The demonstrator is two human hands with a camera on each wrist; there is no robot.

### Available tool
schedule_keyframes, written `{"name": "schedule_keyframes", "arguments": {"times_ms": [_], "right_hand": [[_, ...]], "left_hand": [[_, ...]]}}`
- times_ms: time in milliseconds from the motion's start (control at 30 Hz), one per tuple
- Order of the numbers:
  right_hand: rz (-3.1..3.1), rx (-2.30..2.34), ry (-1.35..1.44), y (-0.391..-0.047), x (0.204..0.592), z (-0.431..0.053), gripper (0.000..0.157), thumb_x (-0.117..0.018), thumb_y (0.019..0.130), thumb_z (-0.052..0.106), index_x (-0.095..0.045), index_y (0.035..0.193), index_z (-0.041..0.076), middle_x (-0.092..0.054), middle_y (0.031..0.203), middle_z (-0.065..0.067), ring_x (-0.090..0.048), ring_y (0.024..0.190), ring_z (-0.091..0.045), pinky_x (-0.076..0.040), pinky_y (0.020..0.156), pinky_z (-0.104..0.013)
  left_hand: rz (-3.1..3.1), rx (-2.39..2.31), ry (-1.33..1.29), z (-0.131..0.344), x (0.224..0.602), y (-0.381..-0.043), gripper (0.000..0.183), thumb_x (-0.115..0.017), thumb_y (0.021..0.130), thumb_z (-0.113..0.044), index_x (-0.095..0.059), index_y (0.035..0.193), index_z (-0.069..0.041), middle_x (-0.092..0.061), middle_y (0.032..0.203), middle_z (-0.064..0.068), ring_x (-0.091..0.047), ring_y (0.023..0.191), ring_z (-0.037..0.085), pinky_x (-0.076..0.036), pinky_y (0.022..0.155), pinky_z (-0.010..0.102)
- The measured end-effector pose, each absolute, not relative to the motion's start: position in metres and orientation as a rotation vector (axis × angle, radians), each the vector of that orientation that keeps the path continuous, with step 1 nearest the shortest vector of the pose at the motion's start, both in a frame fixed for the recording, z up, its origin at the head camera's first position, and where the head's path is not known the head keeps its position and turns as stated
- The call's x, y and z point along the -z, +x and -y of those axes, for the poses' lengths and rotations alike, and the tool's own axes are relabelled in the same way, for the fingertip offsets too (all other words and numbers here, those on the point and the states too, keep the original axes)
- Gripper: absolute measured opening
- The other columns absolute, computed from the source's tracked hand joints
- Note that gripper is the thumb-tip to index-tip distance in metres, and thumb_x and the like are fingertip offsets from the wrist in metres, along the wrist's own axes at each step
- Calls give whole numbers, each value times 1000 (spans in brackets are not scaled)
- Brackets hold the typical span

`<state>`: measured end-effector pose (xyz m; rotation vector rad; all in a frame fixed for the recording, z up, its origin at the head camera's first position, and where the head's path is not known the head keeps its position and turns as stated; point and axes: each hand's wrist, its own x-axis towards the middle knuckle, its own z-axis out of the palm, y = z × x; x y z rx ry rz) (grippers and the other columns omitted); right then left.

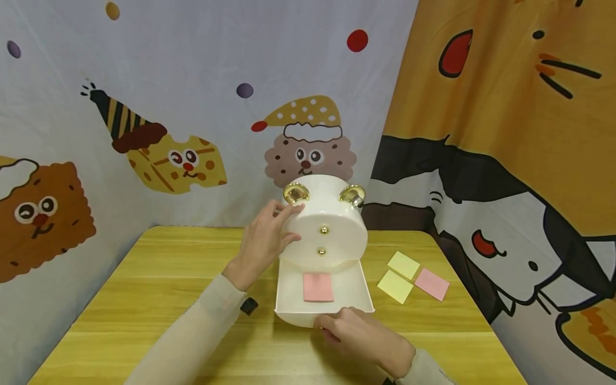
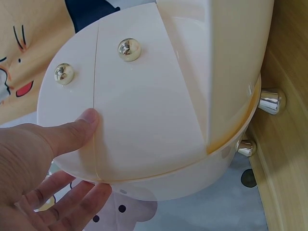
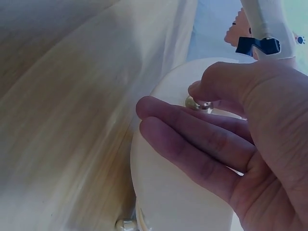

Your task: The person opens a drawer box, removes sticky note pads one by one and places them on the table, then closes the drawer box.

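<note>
A glossy white storage box (image 1: 341,240) with rounded sides and two gold ears stands mid-table. Its bottom drawer (image 1: 350,291) is pulled out toward me, with a pink sticky note (image 1: 317,287) lying inside. My left hand (image 1: 262,243) holds the box's left side, thumb on the front face and fingers around the edge. In the left wrist view, the thumb touches the seam beside the drawer fronts, below the gold knobs (image 2: 129,49). At the drawer's front, my right hand (image 1: 358,334) pinches its gold knob (image 3: 199,105) between thumb and fingers.
Right of the box, two yellow sticky notes (image 1: 395,286) and another pink note (image 1: 431,284) lie on the wooden table (image 1: 178,278). A cartoon-printed curtain (image 1: 308,64) hangs behind. Small metal feet (image 2: 272,101) support the box.
</note>
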<state>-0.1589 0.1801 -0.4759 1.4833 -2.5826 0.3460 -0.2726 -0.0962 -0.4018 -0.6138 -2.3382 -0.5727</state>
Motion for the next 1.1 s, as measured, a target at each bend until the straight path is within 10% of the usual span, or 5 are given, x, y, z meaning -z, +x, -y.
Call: {"name": "schedule_keyframes", "arguments": {"times_ms": [1100], "right_hand": [[2684,-327,1535,-152,471,-177,32,-84,97,1,-79,122,21,-63,76,17,-38,63,13,-36,59,-3]], "left_hand": [[2330,562,-627,96,402,-274,71,-102,89,-34,-74,154,-29,-71,128,13,-74,97,28,-65,61,39]]}}
